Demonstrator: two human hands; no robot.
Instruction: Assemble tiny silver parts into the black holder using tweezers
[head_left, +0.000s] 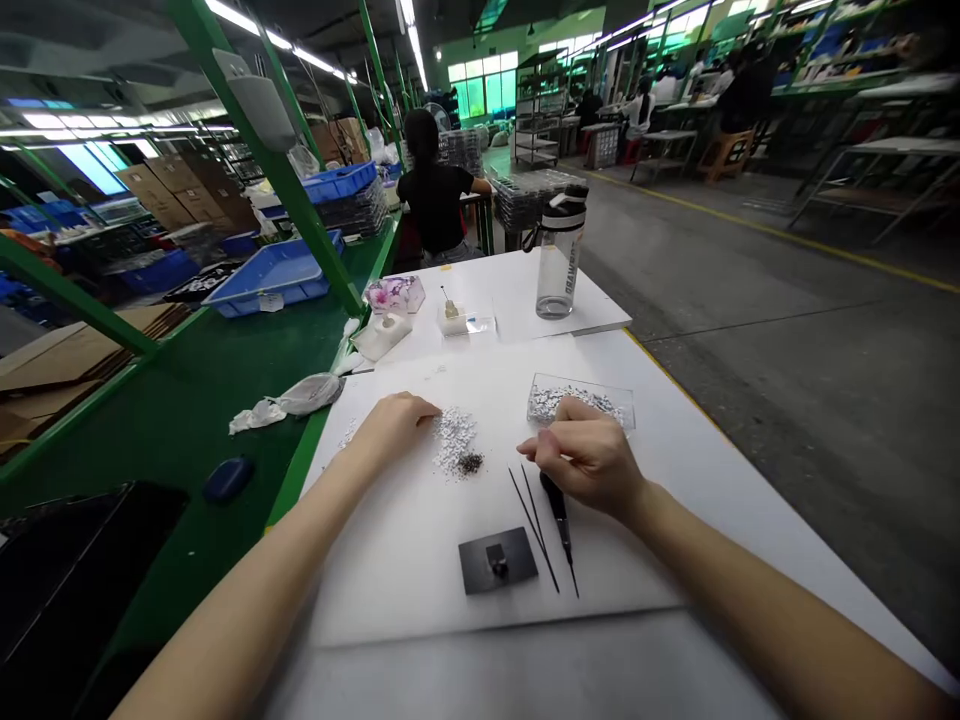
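Fingers [420, 405] of the left hand [391, 425] loosely curled and released, resting palm down on the desk, with nothing visible between them. Fingers [536, 448] of the right hand [592, 462] drawn together in a low pinch, with no telling whether they grasp anything, as any held piece would be too small to make out. Between the two hands, a loose heap of small silver rhinestones [455, 440] on a white foam-topped desk [390, 560], a little mound of dark granules [470, 463] touching its lower edge. Just ahead of the right hand, a shallow clear plastic tray [581, 403] holding more silver rhinestones, its near edge partly behind the knuckles. Under the right hand, slender black tweezers [559, 515], a second thin black pair [534, 525] just beside them, and nearer the body a flat black square pad [497, 562] carrying a small black piece. Farther along the desk, a small clear box [465, 323], a pink-marbled plastic case [394, 295] and a tall clear water bottle with a black cap [561, 255]. Beyond, a blue plastic tray [274, 275] on a green bench [187, 420], and a seated person in a black top [435, 190], back turned.
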